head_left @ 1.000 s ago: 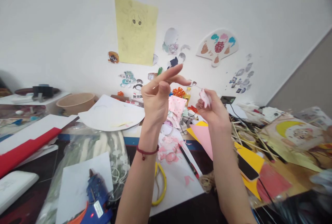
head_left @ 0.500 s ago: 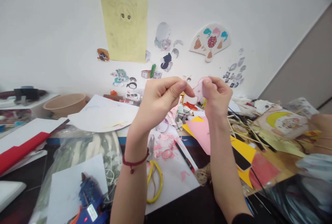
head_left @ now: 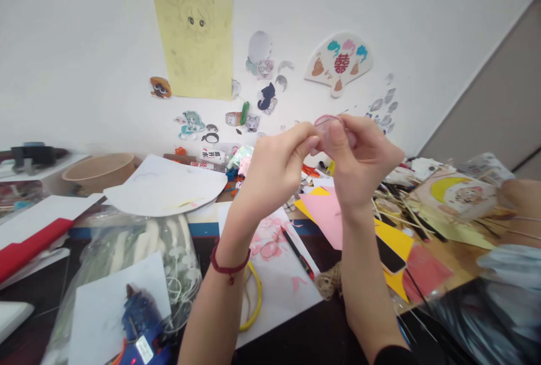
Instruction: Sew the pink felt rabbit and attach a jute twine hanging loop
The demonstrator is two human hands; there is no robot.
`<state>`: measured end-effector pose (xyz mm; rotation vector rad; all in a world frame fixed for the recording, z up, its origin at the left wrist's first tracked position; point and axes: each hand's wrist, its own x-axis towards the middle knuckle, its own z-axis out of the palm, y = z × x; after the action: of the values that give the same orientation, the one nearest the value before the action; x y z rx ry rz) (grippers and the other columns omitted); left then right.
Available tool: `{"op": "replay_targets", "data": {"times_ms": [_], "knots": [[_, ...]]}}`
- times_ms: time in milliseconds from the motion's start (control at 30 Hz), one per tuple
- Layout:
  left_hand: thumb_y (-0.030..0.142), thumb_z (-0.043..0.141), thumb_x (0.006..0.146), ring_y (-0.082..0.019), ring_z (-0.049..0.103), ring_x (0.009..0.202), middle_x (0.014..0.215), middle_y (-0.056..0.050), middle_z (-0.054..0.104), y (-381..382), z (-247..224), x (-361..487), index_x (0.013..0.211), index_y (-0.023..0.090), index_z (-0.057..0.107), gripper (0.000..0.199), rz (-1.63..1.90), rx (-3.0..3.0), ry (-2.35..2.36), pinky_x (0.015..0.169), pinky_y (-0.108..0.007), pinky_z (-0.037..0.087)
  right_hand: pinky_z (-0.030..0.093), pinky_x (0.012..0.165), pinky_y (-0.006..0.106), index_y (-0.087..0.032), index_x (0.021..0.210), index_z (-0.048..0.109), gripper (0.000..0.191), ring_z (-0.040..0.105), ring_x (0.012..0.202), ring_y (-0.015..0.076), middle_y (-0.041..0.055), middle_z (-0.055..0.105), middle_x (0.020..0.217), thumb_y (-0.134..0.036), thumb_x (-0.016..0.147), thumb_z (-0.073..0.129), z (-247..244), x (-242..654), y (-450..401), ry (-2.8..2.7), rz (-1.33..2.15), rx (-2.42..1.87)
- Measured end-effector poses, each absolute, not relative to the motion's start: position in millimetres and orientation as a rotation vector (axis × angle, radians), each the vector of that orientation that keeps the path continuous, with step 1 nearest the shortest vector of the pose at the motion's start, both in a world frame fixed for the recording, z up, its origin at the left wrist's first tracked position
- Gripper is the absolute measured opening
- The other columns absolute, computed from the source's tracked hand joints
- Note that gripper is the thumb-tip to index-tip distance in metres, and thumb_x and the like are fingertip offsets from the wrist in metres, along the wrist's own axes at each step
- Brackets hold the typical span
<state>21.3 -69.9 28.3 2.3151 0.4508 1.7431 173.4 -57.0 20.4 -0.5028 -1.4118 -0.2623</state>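
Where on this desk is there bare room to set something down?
The black tabletop lies bare between the white sheet and the right forearm. A narrower dark patch shows between the white case and the plastic bag. The right side is crowded with the phone, thin sticks and papers.

Left hand (head_left: 273, 170) closer to right hand (head_left: 363, 159)

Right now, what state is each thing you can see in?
Left hand: fingertips pinched together, contents hidden
Right hand: closed on small pink piece
Glue gun: red light lit
Phone: screen dark
Yellow-handled scissors: blades hidden, open or shut unclear
Pink scraps: scattered
Twine: bundled
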Motion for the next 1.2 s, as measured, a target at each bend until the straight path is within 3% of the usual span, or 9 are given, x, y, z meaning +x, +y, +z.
{"op": "replay_targets", "data": {"times_ms": [267, 733, 1200], "knots": [[0.024, 0.051, 0.104, -0.008, 0.045, 0.057, 0.066, 0.004, 0.056, -71, 29, 24, 0.076, 0.017, 0.057, 0.03, 1.845, 2.358, 0.472, 0.059, -0.025, 0.034, 0.045, 0.059, 0.032, -0.028, 0.09, 0.077, 0.007, 0.06, 0.064, 0.0132, -0.0027, 0.075, 0.079, -0.025, 0.091, 0.071, 26, 162, -67, -1.348, -0.395, -0.428], [0.026, 0.051, 0.104, -0.008, 0.045, 0.055, 0.064, 0.004, 0.055, -72, 30, 23, 0.074, 0.018, 0.056, 0.031, 1.845, 2.358, 0.457, 0.059, -0.025, 0.035, 0.047, 0.061, 0.034, -0.033, 0.091, 0.077, 0.006, 0.064, 0.066, 0.0166, -0.0032, 0.074, 0.077, -0.034, 0.091, 0.072, 28, 160, -75, -1.364, -0.423, -0.445], [0.026, 0.05, 0.104, -0.009, 0.042, 0.055, 0.063, 0.004, 0.05, -73, 31, 19, 0.075, 0.018, 0.057, 0.031, 1.836, 2.417, 0.533, 0.058, -0.026, 0.032, 0.046, 0.06, 0.032, -0.031, 0.09, 0.077, 0.008, 0.062, 0.065, 0.0149, -0.0037, 0.073, 0.075, -0.026, 0.091, 0.071, 28, 159, -75, -1.384, -0.428, -0.445]]}}
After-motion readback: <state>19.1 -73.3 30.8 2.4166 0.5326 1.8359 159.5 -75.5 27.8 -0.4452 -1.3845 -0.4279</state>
